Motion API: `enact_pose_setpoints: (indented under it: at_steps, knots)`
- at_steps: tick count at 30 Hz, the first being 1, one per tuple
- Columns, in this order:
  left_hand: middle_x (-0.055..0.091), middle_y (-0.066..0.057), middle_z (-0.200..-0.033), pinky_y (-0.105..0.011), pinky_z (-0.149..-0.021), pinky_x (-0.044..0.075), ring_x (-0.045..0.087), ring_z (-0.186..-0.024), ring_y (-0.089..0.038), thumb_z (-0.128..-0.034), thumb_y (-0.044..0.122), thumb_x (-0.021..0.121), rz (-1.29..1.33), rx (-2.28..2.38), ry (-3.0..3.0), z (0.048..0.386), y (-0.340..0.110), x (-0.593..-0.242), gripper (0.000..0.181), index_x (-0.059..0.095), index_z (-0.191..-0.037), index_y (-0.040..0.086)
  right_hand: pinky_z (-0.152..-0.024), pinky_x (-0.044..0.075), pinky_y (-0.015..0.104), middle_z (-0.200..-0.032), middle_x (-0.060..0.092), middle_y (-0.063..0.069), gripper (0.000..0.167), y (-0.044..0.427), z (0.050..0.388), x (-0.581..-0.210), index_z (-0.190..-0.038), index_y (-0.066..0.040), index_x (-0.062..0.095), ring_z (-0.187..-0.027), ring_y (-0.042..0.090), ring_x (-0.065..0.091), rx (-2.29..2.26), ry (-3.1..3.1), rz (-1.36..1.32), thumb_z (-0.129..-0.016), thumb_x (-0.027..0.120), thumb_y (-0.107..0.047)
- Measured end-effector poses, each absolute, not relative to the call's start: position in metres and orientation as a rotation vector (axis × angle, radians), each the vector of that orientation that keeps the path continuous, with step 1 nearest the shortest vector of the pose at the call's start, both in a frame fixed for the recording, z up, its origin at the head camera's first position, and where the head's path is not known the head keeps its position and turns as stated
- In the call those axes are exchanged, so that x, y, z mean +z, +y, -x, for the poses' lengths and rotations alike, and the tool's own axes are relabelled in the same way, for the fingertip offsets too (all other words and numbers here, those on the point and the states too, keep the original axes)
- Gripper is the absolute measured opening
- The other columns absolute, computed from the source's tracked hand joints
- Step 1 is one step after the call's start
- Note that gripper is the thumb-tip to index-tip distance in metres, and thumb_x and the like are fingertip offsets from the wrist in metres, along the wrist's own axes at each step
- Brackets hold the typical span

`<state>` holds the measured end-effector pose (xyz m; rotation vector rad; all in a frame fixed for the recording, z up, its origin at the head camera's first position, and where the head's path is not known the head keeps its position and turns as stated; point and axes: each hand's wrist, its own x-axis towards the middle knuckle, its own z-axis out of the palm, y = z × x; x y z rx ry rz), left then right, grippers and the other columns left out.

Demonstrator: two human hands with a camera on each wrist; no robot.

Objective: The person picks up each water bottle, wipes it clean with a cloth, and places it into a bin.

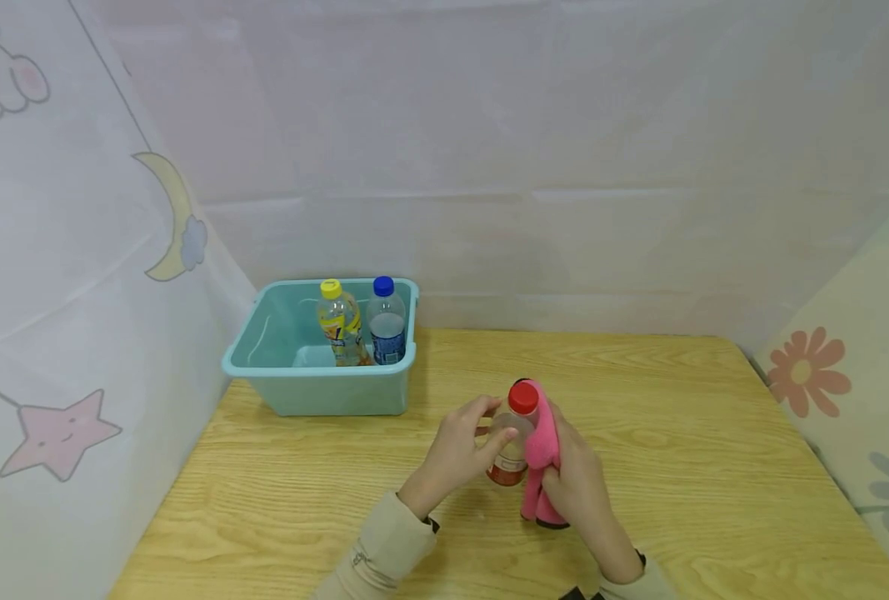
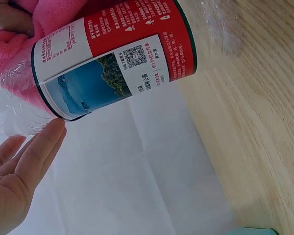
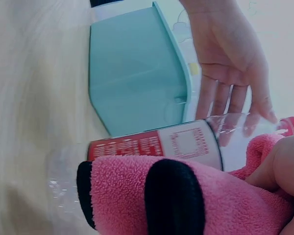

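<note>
Right hand (image 1: pixel 579 479) clamped round a folded pink cloth (image 1: pixel 544 442), left hand (image 1: pixel 453 446) spread wide with its fingers nearly straight: what a pairing! Biggest of all, the pale wooden table (image 1: pixel 684 417) stretched out beneath the action, and over on its left sat the turquoise tub (image 1: pixel 339 395), holding a yellow-capped bottle (image 1: pixel 341 323) with a blue-capped bottle (image 1: pixel 387 325) just beside it. Centre stage, well apart from the tub, was the red-labelled bottle (image 1: pixel 514 457), roughly upright between the two hands, cloth against its right side; whether the left fingertips truly pressed on it, or its base met the wood, could not be told. By the look of it this was wiping, and doing it well called for a gentle steadying from that left hand, since such thin plastic would probably buckle under a squeeze. Slow turns against the cloth seemed the way to cover every side, with lighter strokes along the edges of the label (image 2: pixel 112 63). And smallest, up top, the red cap (image 1: pixel 523 397), in place and probably best wiped round its rim.
</note>
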<state>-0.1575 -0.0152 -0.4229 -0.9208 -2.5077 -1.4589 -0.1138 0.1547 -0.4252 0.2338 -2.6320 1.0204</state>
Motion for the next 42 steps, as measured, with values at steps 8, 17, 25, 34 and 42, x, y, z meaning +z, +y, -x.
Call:
enact_pose_setpoints:
  at_steps: [8, 17, 25, 34, 42]
  knots:
    - [0.058, -0.014, -0.111, -0.029, -0.075, 0.053, 0.057, -0.100, -0.024, -0.0905, 0.028, 0.057, 0.921, -1.453, -2.522, 0.158, -0.016, -0.423, 0.040, 0.052, -0.116, -0.002, -0.060, 0.046, 0.034, -0.102, 0.060, 0.021, 0.079, 0.158, 0.114, -0.446, -0.131, 0.005, 0.041, -0.076, 0.026, 0.055, 1.158, -2.593, -0.209, -0.055, 0.049, 0.026]
    - [0.058, -0.019, -0.111, -0.031, -0.073, 0.054, 0.058, -0.099, -0.027, -0.0910, 0.031, 0.056, 0.955, -1.463, -2.480, 0.160, -0.017, -0.426, 0.042, 0.052, -0.115, -0.003, -0.052, 0.039, 0.026, -0.102, 0.061, 0.023, 0.079, 0.161, 0.116, -0.468, -0.132, 0.007, 0.040, -0.067, 0.020, 0.049, 1.317, -2.618, -0.207, -0.055, 0.047, 0.025]
    - [0.056, -0.019, -0.110, -0.031, -0.074, 0.053, 0.057, -0.100, -0.027, -0.0906, 0.030, 0.057, 0.939, -1.468, -2.496, 0.159, -0.020, -0.425, 0.041, 0.051, -0.115, -0.003, -0.051, 0.037, 0.025, -0.098, 0.061, 0.020, 0.077, 0.163, 0.121, -0.483, -0.131, 0.006, 0.041, -0.065, 0.019, 0.047, 1.326, -2.729, -0.193, -0.056, 0.047, 0.024]
    - [0.054, -0.015, -0.117, -0.031, -0.080, 0.052, 0.055, -0.105, -0.022, -0.0904, 0.036, 0.055, 0.898, -1.422, -2.594, 0.158, -0.023, -0.422, 0.053, 0.043, -0.128, 0.000, -0.052, 0.039, 0.027, -0.096, 0.061, 0.022, 0.071, 0.167, 0.123, -0.485, -0.126, 0.008, 0.047, -0.066, 0.020, 0.048, 1.312, -2.760, -0.207, -0.056, 0.048, 0.024]
    - [0.055, -0.012, -0.117, -0.028, -0.081, 0.051, 0.053, -0.105, -0.021, -0.0893, 0.036, 0.057, 0.904, -1.360, -2.615, 0.161, -0.023, -0.420, 0.050, 0.049, -0.127, 0.005, -0.057, 0.043, 0.030, -0.095, 0.062, 0.022, 0.061, 0.175, 0.122, -0.481, -0.118, 0.006, 0.052, -0.070, 0.021, 0.052, 1.330, -2.729, -0.139, -0.059, 0.050, 0.022]
